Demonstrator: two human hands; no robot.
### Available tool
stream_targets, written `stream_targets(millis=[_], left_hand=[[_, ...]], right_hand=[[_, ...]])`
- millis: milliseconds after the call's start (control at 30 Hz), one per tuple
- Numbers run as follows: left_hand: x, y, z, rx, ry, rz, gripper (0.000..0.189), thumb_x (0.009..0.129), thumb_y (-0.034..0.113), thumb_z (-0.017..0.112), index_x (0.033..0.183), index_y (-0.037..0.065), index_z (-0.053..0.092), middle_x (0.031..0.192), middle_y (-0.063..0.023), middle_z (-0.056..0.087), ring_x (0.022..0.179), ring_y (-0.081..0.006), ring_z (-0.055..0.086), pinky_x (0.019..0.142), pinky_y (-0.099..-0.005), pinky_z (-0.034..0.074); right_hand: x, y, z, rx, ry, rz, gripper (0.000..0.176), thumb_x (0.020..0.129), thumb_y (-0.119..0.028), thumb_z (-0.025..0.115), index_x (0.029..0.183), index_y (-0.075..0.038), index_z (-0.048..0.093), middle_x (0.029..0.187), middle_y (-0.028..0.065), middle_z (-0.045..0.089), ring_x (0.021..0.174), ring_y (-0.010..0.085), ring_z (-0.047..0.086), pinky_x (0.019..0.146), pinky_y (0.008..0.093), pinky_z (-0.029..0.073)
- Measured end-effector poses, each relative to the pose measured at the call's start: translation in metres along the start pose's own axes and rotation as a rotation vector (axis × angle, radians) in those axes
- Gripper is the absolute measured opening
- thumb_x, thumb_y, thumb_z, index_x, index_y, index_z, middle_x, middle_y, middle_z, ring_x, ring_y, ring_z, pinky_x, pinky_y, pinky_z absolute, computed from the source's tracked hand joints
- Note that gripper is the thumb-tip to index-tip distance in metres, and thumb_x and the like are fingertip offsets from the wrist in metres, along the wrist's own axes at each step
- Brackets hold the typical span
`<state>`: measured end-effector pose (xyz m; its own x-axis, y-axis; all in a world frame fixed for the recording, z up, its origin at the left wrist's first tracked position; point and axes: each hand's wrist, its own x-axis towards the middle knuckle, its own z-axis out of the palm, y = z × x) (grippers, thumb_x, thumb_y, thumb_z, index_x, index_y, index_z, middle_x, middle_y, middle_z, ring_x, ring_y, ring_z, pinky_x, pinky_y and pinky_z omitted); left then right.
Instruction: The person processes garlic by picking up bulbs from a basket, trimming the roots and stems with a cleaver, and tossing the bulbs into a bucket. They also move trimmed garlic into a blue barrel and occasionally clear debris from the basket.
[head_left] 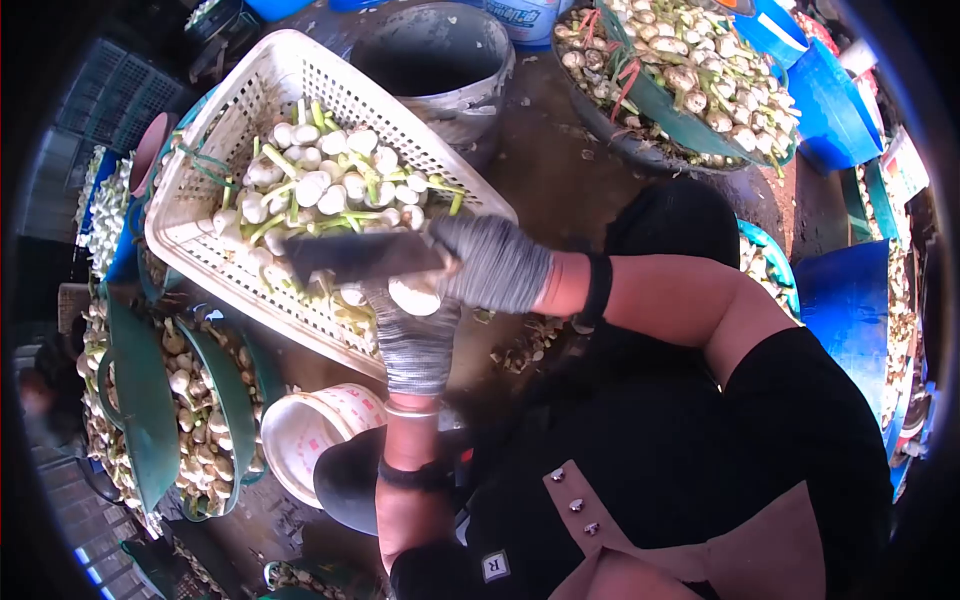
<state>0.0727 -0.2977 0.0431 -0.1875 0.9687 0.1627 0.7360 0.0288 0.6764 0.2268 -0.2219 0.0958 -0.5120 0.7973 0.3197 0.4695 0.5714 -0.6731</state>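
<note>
the gloved right hand (488, 262) grips a broad, dark-bladed knife (350, 256), and here's the gloved left hand (415, 342) pinching a round white bulb (414, 296) beneath, apparently steadying it. both work over the white perforated plastic basket (175, 212), seemingly keeping the green-stemmed bulbs (311, 187) within reach.

- Grey-white striped gloves (415, 345) covered my hands (495, 262).
- I wore black wristbands (597, 290).
- My top (810, 400) was black.
- Shiny studs (575, 505) dotted a brownish panel (735, 550).
- A pale patch (495, 567) read "R".
</note>
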Motion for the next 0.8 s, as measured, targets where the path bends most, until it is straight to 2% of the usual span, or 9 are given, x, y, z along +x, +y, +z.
stream_targets(millis=[67,167,267,333,367,467,600,633,800], left_hand=[[0.007,0.013,-0.008,-0.311,0.101,0.038,0.086,0.066,0.031,0.081,0.129,-0.003,0.033,0.113,-0.0172,0.053,0.106,-0.0274,0.054,0.095,-0.0387,0.043],[0.019,0.001,-0.012,0.06,0.181,0.268,0.085,0.063,0.034,0.083,0.126,-0.003,0.04,0.112,-0.0159,0.055,0.105,-0.0285,0.054,0.096,-0.04,0.041],[0.023,0.007,-0.013,-0.581,0.03,0.063,0.085,0.058,0.035,0.085,0.123,-0.001,0.045,0.11,-0.0157,0.056,0.102,-0.0313,0.054,0.095,-0.0418,0.041],[0.029,0.039,-0.044,0.052,-0.003,0.3,0.09,0.055,0.035,0.086,0.126,0.0,0.044,0.112,-0.0168,0.056,0.101,-0.034,0.053,0.094,-0.0428,0.042],[0.027,0.042,-0.031,0.062,0.089,0.176,0.086,0.06,0.033,0.084,0.129,0.003,0.043,0.113,-0.0178,0.055,0.103,-0.034,0.053,0.092,-0.0428,0.043],[0.032,0.022,-0.019,-0.196,0.081,0.374,0.083,0.066,0.03,0.081,0.133,0.004,0.04,0.118,-0.0197,0.053,0.107,-0.0336,0.053,0.094,-0.0422,0.043],[0.025,0.016,-0.022,-0.433,-0.01,0.315,0.065,0.078,0.03,0.071,0.131,0.005,0.043,0.12,-0.0169,0.054,0.111,-0.0295,0.054,0.096,-0.0401,0.044],[0.023,0.015,-0.024,-0.488,-0.068,0.291,0.06,0.079,0.031,0.069,0.129,0.005,0.045,0.119,-0.0163,0.055,0.11,-0.0289,0.055,0.095,-0.0396,0.044],[0.03,-0.004,-0.033,-0.298,-0.389,0.436,0.04,0.089,0.036,0.059,0.118,0.008,0.056,0.111,-0.0133,0.062,0.103,-0.0263,0.059,0.092,-0.0367,0.047]], right_hand=[[0.012,0.042,0.008,-0.177,0.128,0.134,0.03,0.08,-0.03,0.069,0.079,-0.006,0.051,0.069,0.0153,0.058,0.066,0.0343,0.06,0.06,0.0406,0.049],[0.019,0.059,-0.001,-0.194,-0.02,0.285,0.032,0.082,-0.035,0.068,0.077,-0.007,0.052,0.065,0.0118,0.056,0.061,0.029,0.058,0.059,0.0384,0.048],[0.008,0.033,-0.004,0.211,-0.059,0.422,0.036,0.083,-0.042,0.068,0.081,-0.007,0.058,0.06,0.0051,0.052,0.052,0.0179,0.053,0.052,0.0327,0.045],[0.01,-0.002,-0.019,0.622,-0.31,0.796,0.042,0.081,-0.047,0.07,0.089,-0.007,0.063,0.059,-0.0007,0.048,0.048,0.0087,0.046,0.047,0.0275,0.04],[0.011,0.003,-0.017,0.657,-0.448,0.812,0.046,0.078,-0.047,0.073,0.096,-0.006,0.064,0.058,-0.0007,0.051,0.044,0.0069,0.043,0.044,0.0248,0.037],[0.004,0.0,-0.016,0.966,-0.192,0.464,0.046,0.077,-0.046,0.074,0.098,-0.006,0.063,0.062,0.0,0.054,0.047,0.007,0.045,0.045,0.024,0.039],[0.008,0.008,-0.014,0.42,-0.022,0.171,0.049,0.072,-0.04,0.078,0.1,-0.004,0.061,0.08,0.008,0.063,0.072,0.0158,0.061,0.068,0.0306,0.05],[0.005,0.01,-0.014,0.151,-0.05,0.18,0.055,0.068,-0.042,0.08,0.101,-0.004,0.059,0.087,0.012,0.064,0.083,0.0222,0.063,0.078,0.0347,0.049],[-0.007,0.019,-0.007,0.265,-0.208,0.112,0.059,0.064,-0.048,0.08,0.097,-0.006,0.057,0.088,0.0124,0.064,0.084,0.0278,0.065,0.076,0.036,0.05]])
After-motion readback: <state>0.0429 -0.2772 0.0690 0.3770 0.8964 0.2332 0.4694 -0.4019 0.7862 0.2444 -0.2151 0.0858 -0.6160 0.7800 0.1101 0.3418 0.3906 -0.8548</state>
